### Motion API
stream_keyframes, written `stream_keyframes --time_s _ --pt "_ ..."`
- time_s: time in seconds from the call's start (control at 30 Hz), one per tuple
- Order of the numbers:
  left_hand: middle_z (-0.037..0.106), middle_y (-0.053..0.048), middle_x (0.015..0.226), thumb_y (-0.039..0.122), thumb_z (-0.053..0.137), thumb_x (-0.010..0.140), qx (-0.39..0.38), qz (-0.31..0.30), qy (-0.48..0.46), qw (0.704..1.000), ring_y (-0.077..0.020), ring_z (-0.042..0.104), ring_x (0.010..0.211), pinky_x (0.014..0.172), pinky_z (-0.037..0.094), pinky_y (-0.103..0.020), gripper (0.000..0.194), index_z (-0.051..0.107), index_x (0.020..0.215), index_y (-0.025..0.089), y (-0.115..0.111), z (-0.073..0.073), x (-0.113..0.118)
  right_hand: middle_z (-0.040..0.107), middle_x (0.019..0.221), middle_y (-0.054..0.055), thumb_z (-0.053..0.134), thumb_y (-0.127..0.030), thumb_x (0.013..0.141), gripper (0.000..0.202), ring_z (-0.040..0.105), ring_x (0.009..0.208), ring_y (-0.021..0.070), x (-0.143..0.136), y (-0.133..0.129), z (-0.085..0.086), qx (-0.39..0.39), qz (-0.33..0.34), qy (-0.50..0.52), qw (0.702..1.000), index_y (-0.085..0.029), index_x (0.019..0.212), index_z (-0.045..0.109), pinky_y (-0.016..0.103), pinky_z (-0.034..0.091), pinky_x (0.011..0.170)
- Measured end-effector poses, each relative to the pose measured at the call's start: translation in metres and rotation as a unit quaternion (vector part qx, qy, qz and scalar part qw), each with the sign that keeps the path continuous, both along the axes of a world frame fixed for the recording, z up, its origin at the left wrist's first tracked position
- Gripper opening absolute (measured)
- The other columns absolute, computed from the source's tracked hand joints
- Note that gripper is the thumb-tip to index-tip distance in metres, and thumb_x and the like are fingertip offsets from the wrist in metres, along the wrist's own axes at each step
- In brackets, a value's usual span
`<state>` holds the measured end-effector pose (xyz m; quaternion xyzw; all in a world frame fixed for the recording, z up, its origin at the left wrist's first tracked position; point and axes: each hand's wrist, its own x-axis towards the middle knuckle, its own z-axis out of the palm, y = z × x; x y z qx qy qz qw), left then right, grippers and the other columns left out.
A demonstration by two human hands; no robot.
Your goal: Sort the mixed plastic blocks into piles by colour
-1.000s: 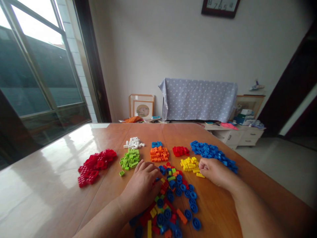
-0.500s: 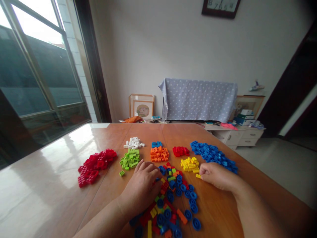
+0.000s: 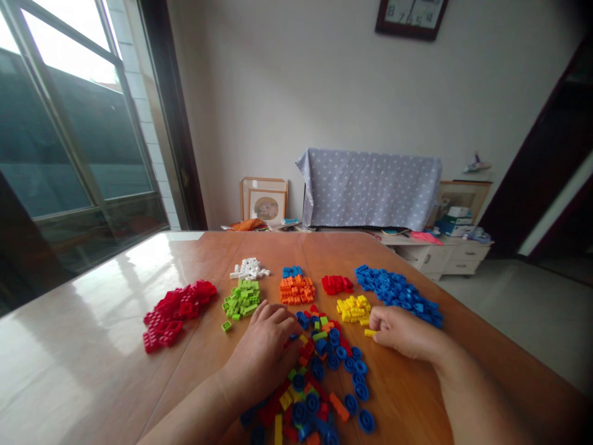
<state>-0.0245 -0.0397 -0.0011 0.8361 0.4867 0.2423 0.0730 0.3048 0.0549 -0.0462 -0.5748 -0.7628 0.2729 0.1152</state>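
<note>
My right hand (image 3: 402, 330) is closed beside the yellow pile (image 3: 353, 308), its thumb and fingers pinched at the end of a small yellow building brick (image 3: 370, 332). That brick is low, at the table surface. Over the left edge of the mixed heap of bricks (image 3: 319, 371) lies my left hand (image 3: 269, 340), fingers bent and thumb apart from them. Its fingertips are partly hidden, and no brick shows clearly in its grasp. Round blue pieces (image 3: 366, 421) spread along the heap's right side. One lime brick (image 3: 227, 326) sits alone left of my left hand.
Sorted piles stand beyond the hands: large red bricks (image 3: 178, 312), lime (image 3: 241, 299), white (image 3: 250, 269), orange (image 3: 297, 290), small blue (image 3: 292, 272), small red (image 3: 337, 284) and large blue (image 3: 398, 293). The wooden table (image 3: 115, 371) ends before a low white cabinet (image 3: 451, 254).
My right hand has shifted slightly left and toward me, with the small yellow brick still at its fingertips. My left hand stays almost where it was. The camera view has tilted a little.
</note>
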Motion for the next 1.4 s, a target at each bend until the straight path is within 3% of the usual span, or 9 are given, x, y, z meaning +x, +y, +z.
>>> stream_keyframes --time_s 0.37,0.87,1.1,1.23,1.4 --pt "0.068 -0.004 0.1 0.025 0.057 0.092 0.009 0.003 -0.006 1.0 -0.0247 0.056 0.104 0.108 0.034 -0.048 0.015 0.07 0.098 0.027 0.0 0.001 0.0 0.059 0.065 -0.003 0.063 -0.019 0.079 0.003 0.051 0.061 0.0126 -0.001 0.01 0.004 0.093 -0.02 -0.024 0.995 -0.02 0.082 0.061 0.023 0.026 0.053" --pt "0.069 -0.004 0.101 0.024 0.058 0.091 0.014 0.002 -0.007 1.0 -0.0249 0.058 0.105 0.109 0.034 -0.049 0.014 0.07 0.097 0.027 0.0 -0.002 0.0 0.064 0.072 -0.001 0.06 -0.014 0.077 0.008 0.057 0.068 0.0152 -0.004 0.013 -0.002 0.114 -0.03 0.001 0.993 -0.02 0.082 0.058 0.023 0.036 0.059" --pt "0.069 -0.004 0.102 0.024 0.057 0.091 0.011 0.006 -0.004 1.0 -0.025 0.057 0.105 0.112 0.031 -0.051 0.014 0.07 0.097 0.026 0.0 -0.001 0.0 0.062 0.068 -0.002 0.061 -0.021 0.08 0.005 0.055 0.066 0.0149 -0.005 0.012 0.001 0.143 -0.024 -0.014 0.989 -0.021 0.077 0.057 0.024 0.034 0.058" --pt "0.068 -0.004 0.099 0.023 0.054 0.092 0.011 0.025 0.011 1.0 -0.0251 0.056 0.105 0.11 0.032 -0.051 0.015 0.069 0.095 0.025 0.001 0.0 -0.002 0.061 0.068 -0.002 0.057 -0.026 0.086 0.009 0.053 0.064 0.014 -0.021 0.004 0.008 0.159 0.012 0.011 0.987 -0.021 0.079 0.059 0.024 0.032 0.058" --pt "0.068 -0.004 0.101 0.023 0.05 0.093 0.026 0.079 0.023 0.996 -0.0257 0.057 0.104 0.103 0.038 -0.047 0.019 0.068 0.099 0.025 0.008 -0.002 -0.011 0.059 0.069 -0.003 0.056 -0.023 0.087 0.01 0.053 0.065 0.0133 -0.062 -0.022 0.021 0.141 0.101 0.05 0.983 -0.022 0.084 0.065 0.024 0.033 0.059"
